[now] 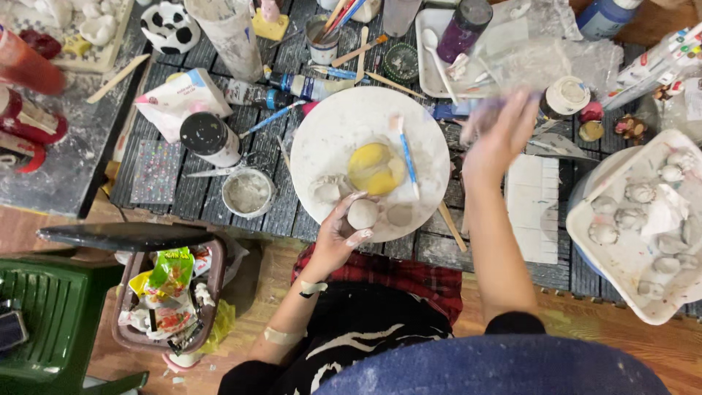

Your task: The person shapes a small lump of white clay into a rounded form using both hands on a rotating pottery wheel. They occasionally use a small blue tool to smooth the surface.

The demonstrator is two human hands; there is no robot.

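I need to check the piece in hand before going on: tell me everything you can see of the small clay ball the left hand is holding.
The clay ball is small, roundish and pale grey-beige, with a matte, slightly uneven surface that looks like unfired clay. The left hand cups it from below and the side, clay-smeared fingers wrapped against it. It sits over the near edge of the round white plate, just below the yellow blob of paint, with other grey clay lumps beside it. Whether it rests on the plate cannot be told.
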